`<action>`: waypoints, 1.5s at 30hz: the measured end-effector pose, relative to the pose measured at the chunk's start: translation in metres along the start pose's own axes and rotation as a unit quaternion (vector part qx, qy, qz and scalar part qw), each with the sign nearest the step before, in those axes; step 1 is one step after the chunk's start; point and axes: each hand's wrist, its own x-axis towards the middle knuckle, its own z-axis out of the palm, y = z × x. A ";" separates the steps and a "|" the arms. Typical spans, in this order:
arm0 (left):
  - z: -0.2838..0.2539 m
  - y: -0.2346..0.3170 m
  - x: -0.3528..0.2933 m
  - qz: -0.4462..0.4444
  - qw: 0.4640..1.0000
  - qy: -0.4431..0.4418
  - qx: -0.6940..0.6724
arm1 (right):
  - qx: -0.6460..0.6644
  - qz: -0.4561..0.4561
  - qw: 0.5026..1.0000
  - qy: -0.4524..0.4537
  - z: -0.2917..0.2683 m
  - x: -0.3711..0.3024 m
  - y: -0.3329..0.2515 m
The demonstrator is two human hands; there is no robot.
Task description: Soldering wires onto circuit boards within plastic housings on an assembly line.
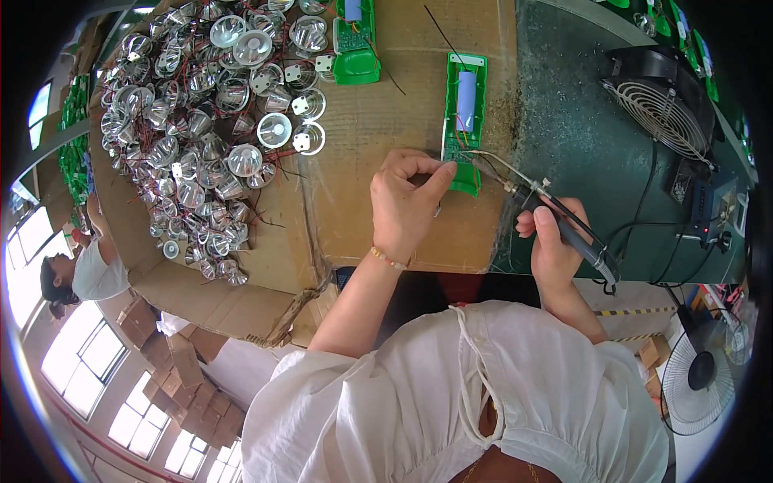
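Observation:
A green plastic housing (465,121) with a blue cylindrical cell and a small circuit board lies on the cardboard sheet (386,233). My left hand (407,205) pinches thumb and forefinger on the housing's near end, by the board. My right hand (554,245) grips a black soldering iron (564,225). The iron's thin metal tip reaches the board right beside my left fingertips. A black cable runs from the iron's handle off to the right.
A big pile of silver reflector cups (201,121) with red wires covers the left of the cardboard. A second green housing (355,44) lies at the top. On the green mat (564,97) stand a black fan (660,105) and a soldering station (710,211). Another person (84,274) is at far left.

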 end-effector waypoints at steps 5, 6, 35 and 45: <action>0.003 0.001 -0.002 0.077 0.995 0.011 0.059 | -0.009 0.000 1.000 0.006 -0.003 -0.001 0.000; 0.005 0.003 -0.003 0.073 0.996 0.019 0.057 | -0.002 -0.003 1.000 0.006 -0.003 -0.001 0.000; 0.000 0.004 -0.003 0.114 0.984 0.103 0.094 | 0.045 -0.010 0.998 0.040 -0.029 -0.004 -0.010; 0.029 0.006 0.001 0.196 0.861 0.114 0.456 | 0.019 -0.016 0.998 0.066 -0.056 0.003 -0.009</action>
